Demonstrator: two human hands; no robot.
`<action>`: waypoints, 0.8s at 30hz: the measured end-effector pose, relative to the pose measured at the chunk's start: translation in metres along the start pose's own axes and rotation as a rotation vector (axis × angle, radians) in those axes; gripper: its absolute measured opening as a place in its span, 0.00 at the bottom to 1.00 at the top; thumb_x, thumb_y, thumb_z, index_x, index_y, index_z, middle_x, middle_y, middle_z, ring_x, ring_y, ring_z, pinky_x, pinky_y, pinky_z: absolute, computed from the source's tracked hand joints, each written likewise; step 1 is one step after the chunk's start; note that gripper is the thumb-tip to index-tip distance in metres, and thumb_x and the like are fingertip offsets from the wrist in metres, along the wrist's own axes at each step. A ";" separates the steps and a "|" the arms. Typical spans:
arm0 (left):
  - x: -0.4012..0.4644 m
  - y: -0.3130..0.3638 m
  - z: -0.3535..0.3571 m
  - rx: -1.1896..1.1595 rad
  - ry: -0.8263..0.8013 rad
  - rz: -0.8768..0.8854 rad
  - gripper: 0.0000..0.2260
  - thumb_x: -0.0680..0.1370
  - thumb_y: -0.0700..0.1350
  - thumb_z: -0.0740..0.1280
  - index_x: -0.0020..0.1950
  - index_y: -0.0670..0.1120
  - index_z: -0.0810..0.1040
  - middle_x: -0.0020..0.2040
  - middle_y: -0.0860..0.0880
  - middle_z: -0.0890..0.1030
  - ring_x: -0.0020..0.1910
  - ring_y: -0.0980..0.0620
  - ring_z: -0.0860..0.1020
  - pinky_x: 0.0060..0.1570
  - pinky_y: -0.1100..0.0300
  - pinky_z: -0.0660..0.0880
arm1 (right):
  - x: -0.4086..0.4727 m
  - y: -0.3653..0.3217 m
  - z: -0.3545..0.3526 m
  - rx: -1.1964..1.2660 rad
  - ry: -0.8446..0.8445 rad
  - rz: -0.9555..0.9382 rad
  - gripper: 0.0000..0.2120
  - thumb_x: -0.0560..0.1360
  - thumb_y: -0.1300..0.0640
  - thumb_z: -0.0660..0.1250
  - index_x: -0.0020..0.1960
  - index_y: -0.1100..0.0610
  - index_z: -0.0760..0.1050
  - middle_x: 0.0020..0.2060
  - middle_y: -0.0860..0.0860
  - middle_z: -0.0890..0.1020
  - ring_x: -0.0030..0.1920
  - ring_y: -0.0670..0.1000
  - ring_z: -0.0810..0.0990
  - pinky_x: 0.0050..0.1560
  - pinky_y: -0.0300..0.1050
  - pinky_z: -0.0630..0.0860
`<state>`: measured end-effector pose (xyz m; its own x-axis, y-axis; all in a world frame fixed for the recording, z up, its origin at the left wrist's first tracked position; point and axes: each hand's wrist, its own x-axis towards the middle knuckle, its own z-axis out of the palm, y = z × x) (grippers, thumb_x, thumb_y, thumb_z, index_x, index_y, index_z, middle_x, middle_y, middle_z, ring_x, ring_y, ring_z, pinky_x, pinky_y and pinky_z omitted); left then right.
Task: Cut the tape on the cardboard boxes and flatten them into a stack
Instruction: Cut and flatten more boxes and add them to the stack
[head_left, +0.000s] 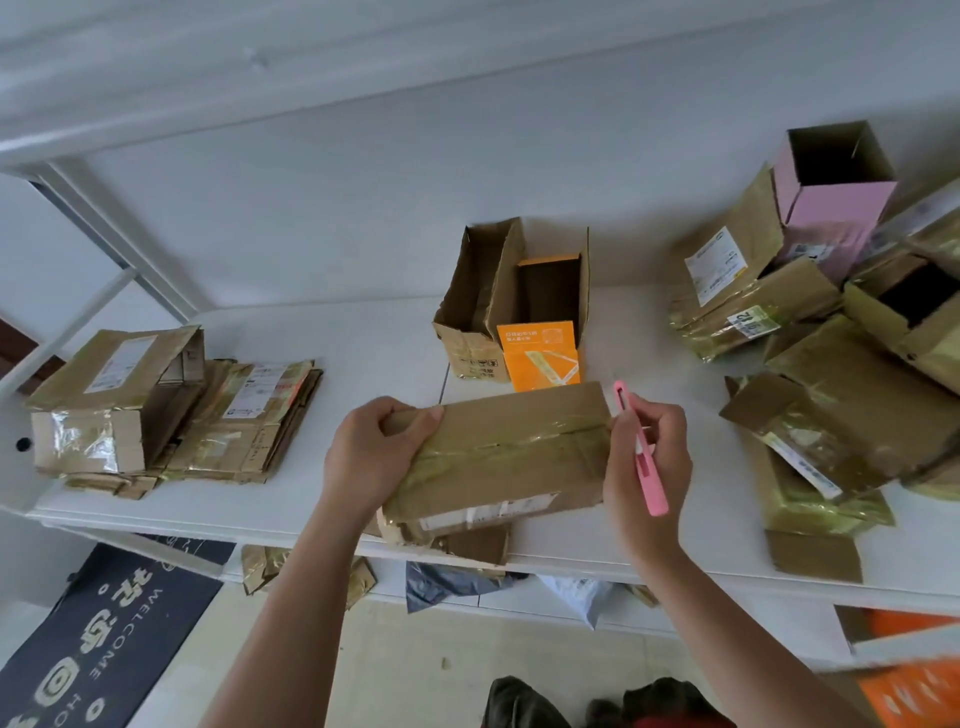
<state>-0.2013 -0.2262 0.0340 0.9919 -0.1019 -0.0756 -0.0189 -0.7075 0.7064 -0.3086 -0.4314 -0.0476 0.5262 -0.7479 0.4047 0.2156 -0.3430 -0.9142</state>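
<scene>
Surface: a white table (332, 499) against a pale wall, with a tiled floor below.
Taped box: one brown cardboard box (498, 457) at the near middle of the table, closed, yellowish tape running along its top seam and wrapped round its left end; a white label shows on its near side.
Left hand: the left hand (374, 457) grips the box's left end, thumb on top, fingers curled round the end.
Right hand: the right hand (647, 467) holds one pink cutter (641, 449) in a closed grip, its far tip just beside the box's right end at the tape.
Open box: one open brown carton (470, 312) stands behind, far middle; its left part looks empty, and an orange box (540, 353) stands upright in its right part.
Flattened stack: a pile of flattened boxes (244, 421) at the left, one still-shaped box (111, 400) resting on it; count unclear.
Unopened heap: a jumble of taped boxes (831, 415) at the right, with one open-topped pink box (836, 202) on top at the far right, inside dark.
Floor: a dark doormat (104, 639) at the near left.
</scene>
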 end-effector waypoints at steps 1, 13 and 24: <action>0.003 -0.002 0.005 0.016 0.018 0.023 0.12 0.75 0.60 0.70 0.47 0.52 0.81 0.44 0.54 0.82 0.47 0.50 0.80 0.50 0.50 0.78 | 0.000 0.004 0.000 -0.014 -0.014 0.006 0.05 0.81 0.56 0.60 0.52 0.57 0.72 0.32 0.49 0.75 0.30 0.49 0.73 0.28 0.42 0.70; -0.007 -0.027 0.090 0.611 -0.139 0.322 0.26 0.82 0.64 0.47 0.79 0.61 0.54 0.80 0.56 0.53 0.80 0.53 0.44 0.77 0.48 0.38 | 0.001 0.043 -0.024 0.232 -0.257 0.378 0.04 0.81 0.61 0.62 0.53 0.60 0.74 0.44 0.54 0.83 0.49 0.56 0.84 0.53 0.57 0.81; -0.006 -0.032 0.097 0.724 -0.117 0.333 0.36 0.73 0.69 0.32 0.80 0.60 0.48 0.80 0.54 0.54 0.79 0.49 0.50 0.77 0.45 0.44 | 0.002 0.045 -0.028 0.259 -0.283 0.506 0.06 0.81 0.66 0.62 0.48 0.59 0.75 0.38 0.53 0.82 0.43 0.56 0.82 0.51 0.69 0.78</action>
<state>-0.2185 -0.2708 -0.0563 0.9013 -0.4311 -0.0427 -0.4273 -0.9009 0.0761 -0.3215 -0.4640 -0.0874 0.8045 -0.5901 -0.0671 0.0564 0.1884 -0.9805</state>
